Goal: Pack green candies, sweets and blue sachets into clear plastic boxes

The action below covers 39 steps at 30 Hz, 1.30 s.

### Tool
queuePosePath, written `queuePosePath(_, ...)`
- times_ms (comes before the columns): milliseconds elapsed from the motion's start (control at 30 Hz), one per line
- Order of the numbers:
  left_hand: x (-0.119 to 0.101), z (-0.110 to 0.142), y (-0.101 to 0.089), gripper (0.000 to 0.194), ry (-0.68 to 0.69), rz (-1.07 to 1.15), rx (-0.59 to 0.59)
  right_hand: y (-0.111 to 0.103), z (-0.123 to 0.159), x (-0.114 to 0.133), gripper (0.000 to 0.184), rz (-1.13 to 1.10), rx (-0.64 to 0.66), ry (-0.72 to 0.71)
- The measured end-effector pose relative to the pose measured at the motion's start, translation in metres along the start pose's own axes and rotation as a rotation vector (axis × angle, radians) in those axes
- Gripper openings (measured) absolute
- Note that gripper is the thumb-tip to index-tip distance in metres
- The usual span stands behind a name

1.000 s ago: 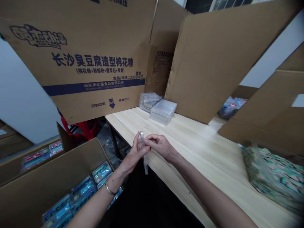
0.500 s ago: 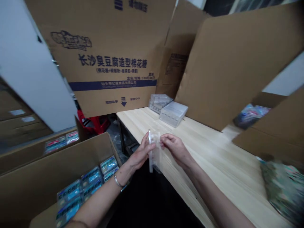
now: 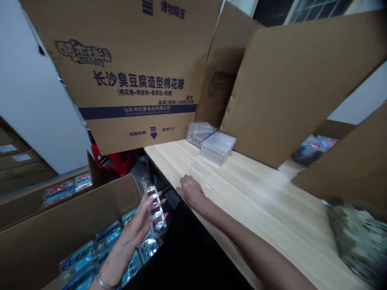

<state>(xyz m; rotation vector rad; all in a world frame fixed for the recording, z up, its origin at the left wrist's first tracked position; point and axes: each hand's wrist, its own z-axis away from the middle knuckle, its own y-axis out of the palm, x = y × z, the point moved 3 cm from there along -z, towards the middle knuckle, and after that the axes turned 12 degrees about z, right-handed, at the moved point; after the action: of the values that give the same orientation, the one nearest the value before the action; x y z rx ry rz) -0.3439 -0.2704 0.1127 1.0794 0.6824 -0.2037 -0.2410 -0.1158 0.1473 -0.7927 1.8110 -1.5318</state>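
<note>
My left hand (image 3: 140, 219) is closed around a clear plastic tray (image 3: 156, 213) with a row of moulded pockets, held upright beside the table edge, above a carton of packed boxes. The tray's pockets look see-through. At the table's near edge, my right hand (image 3: 191, 190) is low over the wood with its fingers curled down. A thin clear plastic cover (image 3: 202, 167) lies flat on the table around those fingers, its outline faint. My right fingertips are partly hidden behind the knuckles.
Clear plastic boxes (image 3: 218, 147) are stacked at the back of the wooden table (image 3: 260, 201). Large cardboard panels (image 3: 136, 48) stand behind. On the left, an open carton (image 3: 69, 205) holds several blue-printed boxes (image 3: 78, 257). A blurred bag of colourful packets (image 3: 356, 237) sits at the right.
The clear pieces, together in both hands before, have come apart. My left hand has moved down and left with the tray; my right hand has lowered to the table with the cover.
</note>
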Motion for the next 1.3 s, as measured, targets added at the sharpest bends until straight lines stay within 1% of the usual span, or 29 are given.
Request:
queuePosePath(33,-0.001,0.001,-0.004,0.055,-0.006,0.000,0.000,0.010,0.002,0.002,0.024,0.045,-0.007,-0.016)
queuePosePath(100,-0.002,0.001,-0.012,0.056,-0.010,0.001,0.003,0.023,0.011,-0.002,0.028,0.102,-0.026,-0.036)
queuePosePath(200,-0.003,-0.001,-0.018,0.056,-0.018,0.008,0.021,0.036,0.020,-0.016,0.025,0.158,-0.013,-0.035)
queuePosePath(300,-0.001,-0.004,-0.010,0.058,-0.035,0.007,0.075,0.044,0.008,-0.026,0.032,0.192,-0.005,-0.015)
queuePosePath(367,0.002,-0.004,0.001,0.060,-0.048,0.001,0.109,0.048,-0.007,-0.029,0.031,0.184,-0.001,0.013)
queuePosePath(433,0.007,-0.004,0.011,0.061,-0.061,-0.006,0.128,0.048,-0.019,-0.030,0.028,0.129,-0.014,0.036)
queuePosePath(500,0.012,-0.005,0.018,0.061,-0.067,-0.015,0.142,0.042,-0.021,-0.031,0.027,-0.007,-0.083,0.044)
queuePosePath(533,0.014,-0.005,0.020,0.061,-0.064,-0.027,0.149,0.035,-0.018,-0.030,0.026,-0.118,-0.136,0.048)
queuePosePath(600,0.017,-0.007,0.024,0.062,-0.050,-0.079,0.168,0.017,-0.005,-0.029,0.024,-0.434,-0.211,0.058)
queuePosePath(633,0.019,-0.008,0.026,0.063,-0.041,-0.115,0.179,0.006,0.004,-0.027,0.023,-0.621,-0.208,0.064)
queuePosePath(667,0.021,-0.009,0.028,0.066,-0.031,-0.150,0.187,-0.004,0.014,-0.024,0.023,-0.811,-0.170,0.067)
queuePosePath(733,0.026,-0.011,0.033,0.074,-0.016,-0.192,0.204,-0.023,0.032,-0.016,0.025,-1.119,-0.040,0.057)
queuePosePath(800,0.032,-0.013,0.040,0.083,0.005,-0.185,0.227,-0.038,0.046,-0.008,0.026,-1.290,0.056,0.043)
queuePosePath(900,0.039,-0.014,0.048,0.090,0.048,-0.167,0.270,-0.048,0.059,-0.003,0.024,-1.368,0.075,0.066)
queuePosePath(1033,0.044,-0.013,0.052,0.093,0.057,-0.218,0.274,-0.047,0.066,-0.008,0.023,-1.414,0.060,0.129)
queuePosePath(1133,0.047,-0.009,0.054,0.093,0.021,-0.249,0.288,-0.045,0.071,-0.012,0.024,-1.448,0.061,0.137)
queuePosePath(1300,0.052,0.000,0.064,0.087,-0.076,-0.247,0.348,-0.050,0.080,-0.015,0.026,-1.505,0.052,0.072)
